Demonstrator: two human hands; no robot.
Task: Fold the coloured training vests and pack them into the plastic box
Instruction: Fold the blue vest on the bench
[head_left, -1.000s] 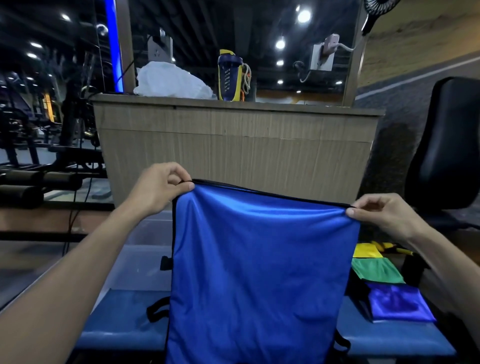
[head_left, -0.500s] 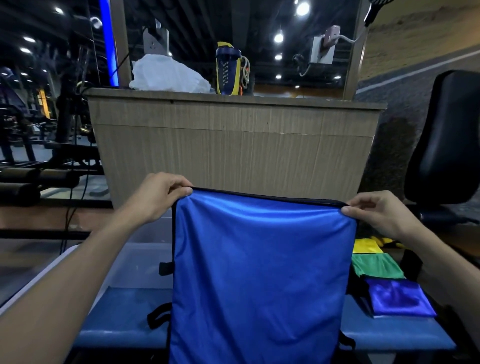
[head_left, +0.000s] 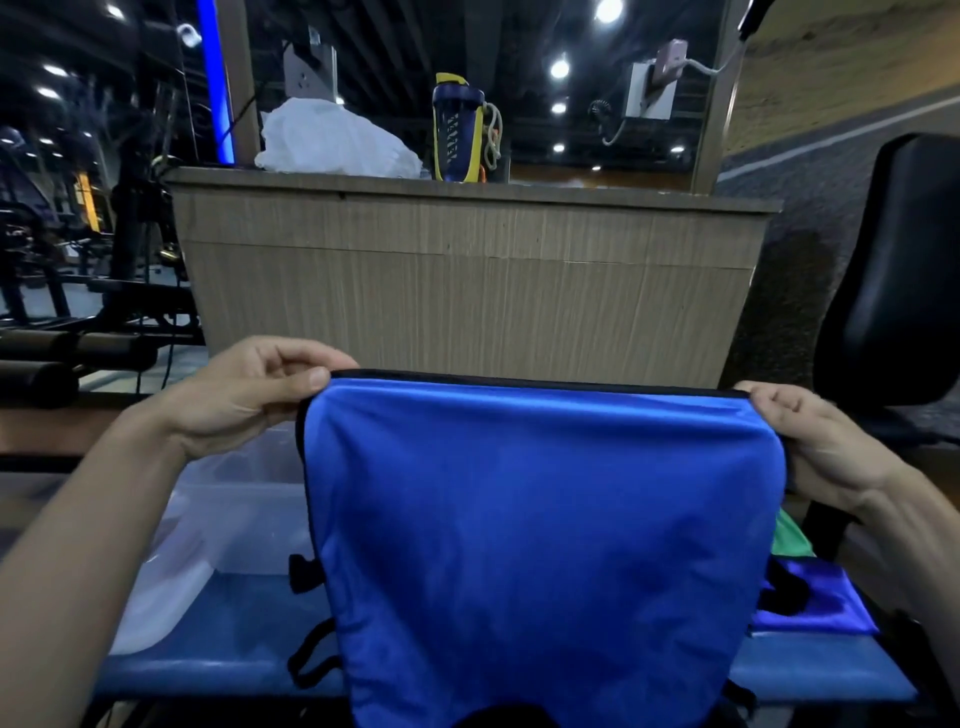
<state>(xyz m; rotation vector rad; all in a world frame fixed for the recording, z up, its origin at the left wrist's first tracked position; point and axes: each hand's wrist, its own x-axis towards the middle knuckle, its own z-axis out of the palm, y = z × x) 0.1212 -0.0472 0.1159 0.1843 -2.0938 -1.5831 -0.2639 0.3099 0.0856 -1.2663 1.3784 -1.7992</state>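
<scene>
A blue training vest (head_left: 540, 530) of smooth, glossy fabric, edged in black binding, is held up by its top edge above a blue padded bench (head_left: 218, 670). The top left corner is pinched between thumb and curled fingers of the left hand (head_left: 260, 395). The top right corner is gripped by the curled fingers of the right hand (head_left: 815, 441). The top edge is drawn nearly straight between the two hands; the cloth hangs flat below, with rounded upper corners and black strap loops showing at its left side.

A clear plastic box (head_left: 208, 519), rectangular with rounded corners, is located on the bench to the left, partly hidden by the vest. Folded vests are seen at the right edge of the bench: a green one (head_left: 789, 540) and a glossy dark blue one (head_left: 826, 603), both largely covered.

A wood-grain counter (head_left: 467, 280) stands behind the bench. A white crumpled bag (head_left: 332, 140) and a blue-and-yellow shaker bottle (head_left: 460, 130) are placed on its top. A black padded seat back (head_left: 893, 270) is visible at the right.
</scene>
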